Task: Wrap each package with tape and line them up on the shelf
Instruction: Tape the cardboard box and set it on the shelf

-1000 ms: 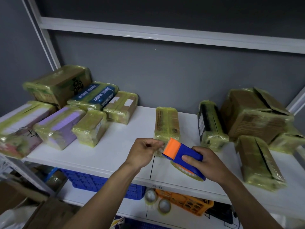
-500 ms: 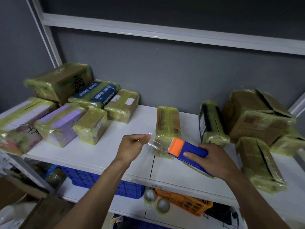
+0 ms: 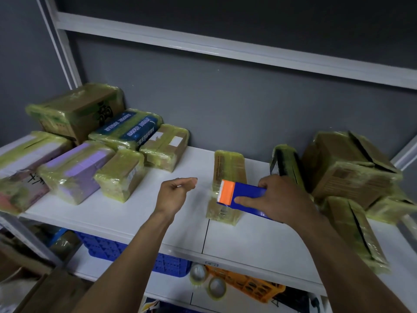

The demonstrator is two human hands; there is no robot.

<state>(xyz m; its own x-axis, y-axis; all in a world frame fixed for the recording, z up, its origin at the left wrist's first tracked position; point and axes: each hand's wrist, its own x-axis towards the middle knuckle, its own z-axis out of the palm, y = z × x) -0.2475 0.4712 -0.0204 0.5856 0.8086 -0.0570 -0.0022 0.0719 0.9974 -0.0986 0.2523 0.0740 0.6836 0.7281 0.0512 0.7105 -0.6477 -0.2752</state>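
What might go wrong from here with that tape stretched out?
The thin clear tape pinched by the left hand may twist and stick to itself. The dispenser in the right hand has a toothed edge near the package; it could snag it.

Dark grey wall (image 3: 225,98), white upper rail (image 3: 203,45), blue crate (image 3: 108,247) and orange basket (image 3: 248,284) below

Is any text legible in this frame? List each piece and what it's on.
None reads clearly.
Blue package: white characters, blurred.
Big brown box: black printed characters, unreadable.
Far-left package: black handwritten marks, unreadable.
Centre package: fine print, too small.
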